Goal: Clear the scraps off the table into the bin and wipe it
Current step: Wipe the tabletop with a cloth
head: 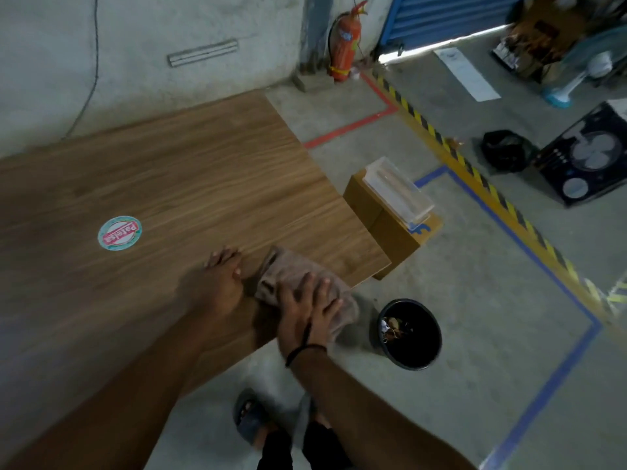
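At the near right corner of the tabletop [190, 171], a brownish cloth [291, 269] lies bunched, its near end hanging slightly past the edge. The right hand [305, 310] presses down on it palm first, fingers straight and spread across the fabric; a dark band [302, 351] circles that wrist. The left hand [217, 286] rests flat on the bare wood just left of the cloth, its fingers straight and close together, its thumb near the cloth's edge; I cannot tell whether it touches the fabric.

On the floor, right of that corner and near the cloth, stands a round black bin [419, 349] with brown and pale scraps [393, 327] lying inside. Farther left on the tabletop is a round sticker [119, 233] with pink lettering, well apart from both hands. Against the tabletop's right edge sits a cardboard box [383, 225] on the floor, with a clear plastic container [398, 188] on top of it. A red fire extinguisher [346, 42] stands by the far wall. Below the arms, a foot in a dark sandal [251, 418] shows on the concrete floor.
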